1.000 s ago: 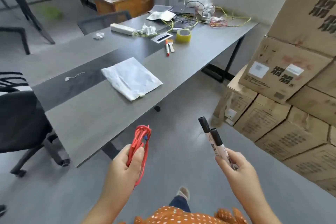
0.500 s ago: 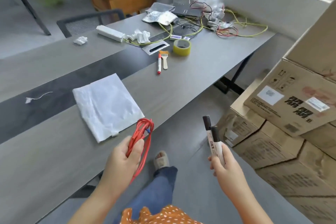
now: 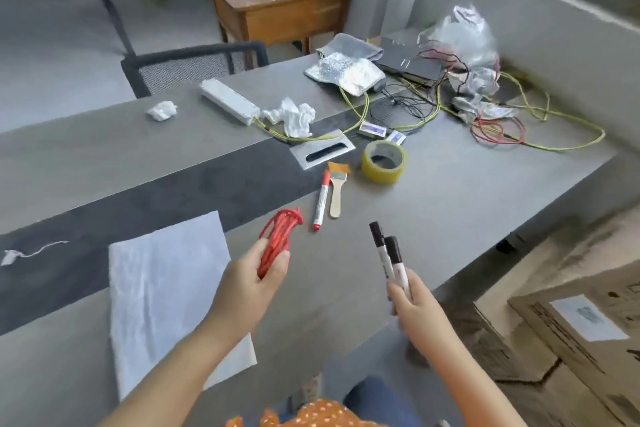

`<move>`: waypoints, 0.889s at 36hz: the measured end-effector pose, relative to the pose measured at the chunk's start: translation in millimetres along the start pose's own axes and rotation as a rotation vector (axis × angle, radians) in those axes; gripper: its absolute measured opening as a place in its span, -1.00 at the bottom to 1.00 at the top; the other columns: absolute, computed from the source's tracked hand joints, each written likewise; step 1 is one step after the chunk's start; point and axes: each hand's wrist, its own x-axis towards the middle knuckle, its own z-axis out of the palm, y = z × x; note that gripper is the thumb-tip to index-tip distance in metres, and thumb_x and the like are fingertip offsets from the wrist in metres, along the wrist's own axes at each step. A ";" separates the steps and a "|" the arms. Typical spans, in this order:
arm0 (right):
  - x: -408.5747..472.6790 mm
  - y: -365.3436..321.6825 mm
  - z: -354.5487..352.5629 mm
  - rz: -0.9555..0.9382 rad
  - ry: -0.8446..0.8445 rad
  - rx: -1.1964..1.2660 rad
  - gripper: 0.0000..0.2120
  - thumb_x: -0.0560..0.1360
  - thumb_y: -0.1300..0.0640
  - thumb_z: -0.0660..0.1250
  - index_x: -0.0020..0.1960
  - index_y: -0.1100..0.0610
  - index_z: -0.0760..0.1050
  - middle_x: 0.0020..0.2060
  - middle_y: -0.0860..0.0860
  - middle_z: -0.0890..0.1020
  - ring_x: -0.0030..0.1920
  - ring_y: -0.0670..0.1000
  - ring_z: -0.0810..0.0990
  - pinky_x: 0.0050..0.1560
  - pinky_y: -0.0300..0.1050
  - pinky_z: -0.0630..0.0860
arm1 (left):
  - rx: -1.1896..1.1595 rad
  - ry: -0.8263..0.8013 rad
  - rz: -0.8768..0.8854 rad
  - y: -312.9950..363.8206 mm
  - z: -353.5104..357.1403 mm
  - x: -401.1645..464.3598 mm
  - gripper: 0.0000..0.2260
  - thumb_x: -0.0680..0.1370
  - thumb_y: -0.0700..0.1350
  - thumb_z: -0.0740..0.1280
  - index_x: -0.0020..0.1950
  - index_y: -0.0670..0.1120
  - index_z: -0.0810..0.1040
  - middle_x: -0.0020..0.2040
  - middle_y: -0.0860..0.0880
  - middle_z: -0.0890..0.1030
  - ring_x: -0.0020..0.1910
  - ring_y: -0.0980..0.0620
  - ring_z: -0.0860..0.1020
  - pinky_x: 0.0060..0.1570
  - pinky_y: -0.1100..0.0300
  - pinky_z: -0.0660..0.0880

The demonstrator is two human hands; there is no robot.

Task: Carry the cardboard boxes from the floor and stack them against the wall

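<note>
Two hands are seen from above, both occupied. A bundle of red cord (image 3: 278, 241) is gripped in the left hand (image 3: 254, 282), and two black-capped markers (image 3: 388, 255) are pinched upright in the right hand (image 3: 412, 302), over the grey tabletop (image 3: 450, 204). The cardboard boxes (image 3: 568, 333) are stacked low at the right, beyond the tabletop edge, nearer the right hand. Neither hand is judged free for lifting yet.

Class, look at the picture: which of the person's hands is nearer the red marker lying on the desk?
Left. The left hand is just below-left of the red marker; the right hand is further away, lower right.
</note>
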 end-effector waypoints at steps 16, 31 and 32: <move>186.1 -110.5 116.4 -0.101 -0.342 -0.304 -0.52 0.60 0.18 0.08 0.49 0.16 0.10 0.32 0.24 0.34 0.20 0.19 0.45 0.05 -0.04 0.39 | 0.847 0.145 0.093 -59.8 30.5 105.8 -0.74 0.43 0.10 0.17 -0.35 -0.04 0.43 -0.54 0.06 0.45 -0.60 0.02 0.44 -0.61 0.30 0.13; 225.1 -73.8 81.2 -0.362 -0.247 -1.030 -0.40 0.57 0.15 0.14 0.55 0.00 -0.01 0.25 0.11 0.33 0.30 0.12 0.33 -0.10 -0.09 0.37 | 1.031 -0.051 -0.015 -106.9 89.7 104.7 -0.74 0.22 0.09 0.51 -0.27 -0.01 0.54 -0.37 0.05 0.51 -0.36 -0.01 0.55 -0.23 0.12 0.19; 225.7 -74.1 80.0 -0.345 -0.240 -1.037 -0.42 0.57 0.16 0.13 0.54 0.01 0.01 0.25 0.10 0.32 0.30 0.11 0.32 -0.11 -0.10 0.36 | 1.023 -0.068 -0.053 -107.6 90.5 102.3 -0.66 0.14 0.09 0.58 -0.27 -0.01 0.54 -0.36 0.04 0.51 -0.35 -0.01 0.55 -0.21 0.11 0.19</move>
